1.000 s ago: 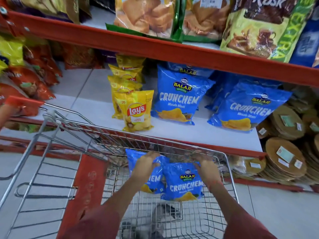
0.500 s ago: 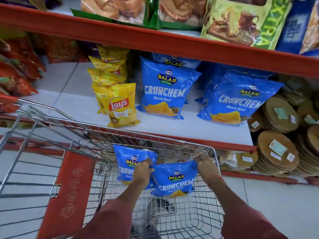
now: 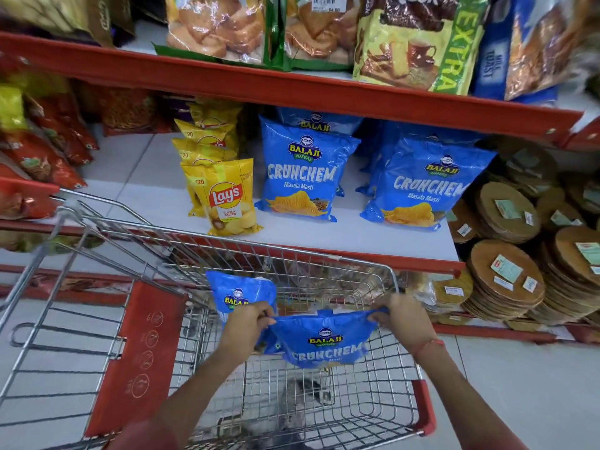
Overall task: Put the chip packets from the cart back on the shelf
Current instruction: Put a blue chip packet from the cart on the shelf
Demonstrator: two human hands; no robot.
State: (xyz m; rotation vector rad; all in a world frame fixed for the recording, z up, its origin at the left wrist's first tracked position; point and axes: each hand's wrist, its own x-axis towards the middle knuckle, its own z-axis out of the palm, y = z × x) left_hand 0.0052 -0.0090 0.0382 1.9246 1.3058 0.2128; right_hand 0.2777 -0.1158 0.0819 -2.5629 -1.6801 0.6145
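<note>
Inside the wire cart [image 3: 357, 264] I hold a blue Crunchem chip packet [image 3: 324, 344] by its top corners. My left hand [image 3: 248, 326] pinches the left corner and my right hand [image 3: 401, 316] pinches the right corner. The packet hangs above the cart floor. A second blue packet [image 3: 240, 293] stands behind my left hand, leaning against the cart's far wall. On the white shelf [image 3: 341, 233] beyond the cart stand more blue Crunchem packets [image 3: 305, 173] and another row of them [image 3: 422, 186].
Yellow Lay's packets [image 3: 227, 196] line up left of the blue ones. Red snack bags [image 3: 42, 154] fill the left of the shelf. Stacks of round brown discs [image 3: 506, 277] sit at the right. A red-edged upper shelf [image 3: 292, 89] holds rusk bags. The cart's red child-seat flap [image 3: 136, 358] is at left.
Both hands have lifted the front blue packet a little higher in the cart, gripping its top corners. The second packet stays against the far wall. The view has shifted slightly.
</note>
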